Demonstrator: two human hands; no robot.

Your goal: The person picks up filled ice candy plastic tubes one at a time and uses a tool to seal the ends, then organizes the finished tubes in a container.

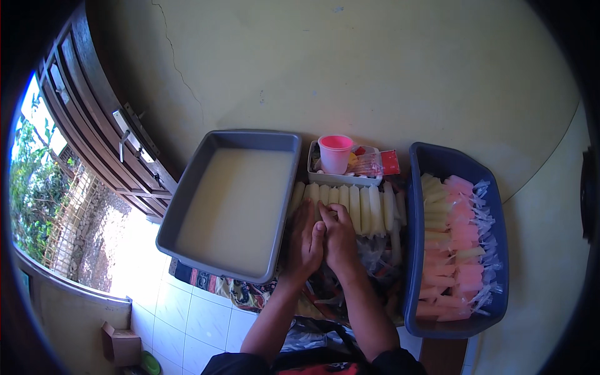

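Both my hands are close together over a row of cream-filled plastic tubes, which lie side by side on the table. My left hand lies with its fingers stretched out and pointing away from me, against the tubes at the row's left part. Beside it, nearly touching, my right hand has its fingers bent in toward the left one. Whatever its fingertips grip, if anything, is hidden. Left of my hands is a grey basin of milky, pale liquid.
To the right, a dark blue bin holds several pink and cream filled tubes with clear tied ends. Behind the row, a white tray carries a pink cup and a red packet. A wooden door stands at far left.
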